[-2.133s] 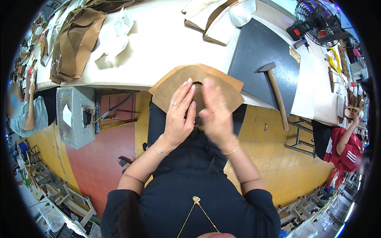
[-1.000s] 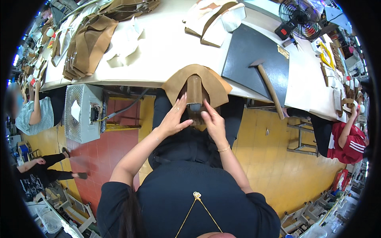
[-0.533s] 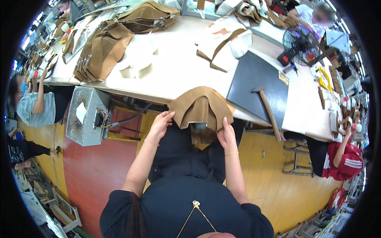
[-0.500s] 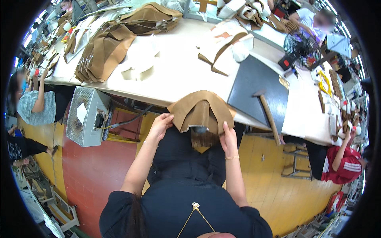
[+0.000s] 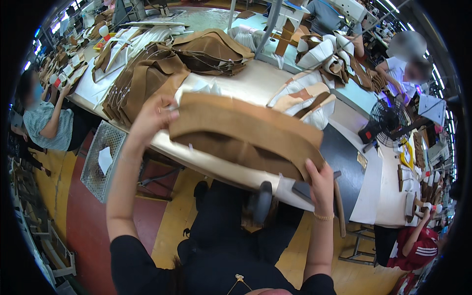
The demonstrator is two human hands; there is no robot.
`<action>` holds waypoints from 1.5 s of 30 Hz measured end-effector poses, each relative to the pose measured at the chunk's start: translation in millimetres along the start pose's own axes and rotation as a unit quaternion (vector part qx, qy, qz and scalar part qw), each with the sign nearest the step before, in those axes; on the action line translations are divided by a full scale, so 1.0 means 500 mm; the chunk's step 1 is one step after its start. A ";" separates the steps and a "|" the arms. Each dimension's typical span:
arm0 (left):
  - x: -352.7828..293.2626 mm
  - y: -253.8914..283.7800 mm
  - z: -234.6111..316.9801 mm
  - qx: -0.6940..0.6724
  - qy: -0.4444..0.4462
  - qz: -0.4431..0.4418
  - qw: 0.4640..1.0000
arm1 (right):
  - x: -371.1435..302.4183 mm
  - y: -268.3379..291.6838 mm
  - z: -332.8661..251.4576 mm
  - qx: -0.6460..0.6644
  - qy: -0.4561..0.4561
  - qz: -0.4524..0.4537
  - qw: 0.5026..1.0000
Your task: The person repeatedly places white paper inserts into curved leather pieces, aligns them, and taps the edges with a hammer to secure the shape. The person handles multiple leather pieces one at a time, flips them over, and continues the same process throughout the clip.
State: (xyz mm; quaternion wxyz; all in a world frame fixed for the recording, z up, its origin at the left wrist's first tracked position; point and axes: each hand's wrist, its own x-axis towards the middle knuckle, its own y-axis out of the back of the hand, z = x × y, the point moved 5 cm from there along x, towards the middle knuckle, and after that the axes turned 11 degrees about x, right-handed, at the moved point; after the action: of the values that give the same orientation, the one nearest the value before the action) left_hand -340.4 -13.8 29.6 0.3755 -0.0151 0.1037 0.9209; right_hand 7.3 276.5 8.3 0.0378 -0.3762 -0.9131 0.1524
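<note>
Stretched between my two hands is a curved brown leather piece (image 5: 246, 120), raised above the near edge of the worktable and slightly blurred. At its left end, the fingers of my left hand (image 5: 156, 118) pinch the upper corner. My right hand (image 5: 320, 183) grips the lower right corner, its thumb on the face of the leather. Below the piece a dark rounded post (image 5: 263, 202) stands in front of my lap. Close by my right hand lies a hammer, its wooden handle (image 5: 339, 209) reaching past the table edge.
Stacks of brown leather pieces (image 5: 142, 86) lie at the left of the table, with more pieces (image 5: 307, 96) farther right. A black board (image 5: 344, 152) is beside my right hand. A fan (image 5: 389, 120) stands beyond it. Co-workers sit left, right and far right.
Both hands have risen and moved forward, spreading wider. The leather piece has come up off the post and now stretches out lengthwise between them.
</note>
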 end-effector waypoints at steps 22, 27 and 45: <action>0.302 0.079 0.115 0.516 -0.305 0.179 0.780 | 0.537 -0.241 0.154 -0.208 0.128 -0.063 0.968; -0.009 0.328 -0.060 0.499 -0.092 0.369 0.778 | 0.216 -0.075 0.083 -0.309 0.023 -0.124 0.943; -0.301 0.702 -0.564 0.193 0.245 0.458 0.832 | -0.178 0.083 0.044 -0.081 -0.015 0.044 0.996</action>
State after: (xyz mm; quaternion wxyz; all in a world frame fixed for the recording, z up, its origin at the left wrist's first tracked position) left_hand -490.4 -419.1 -167.4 -0.1316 -0.1183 0.3632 0.9147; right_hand 94.7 236.4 -21.5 -0.0133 -0.4160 -0.9053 0.0848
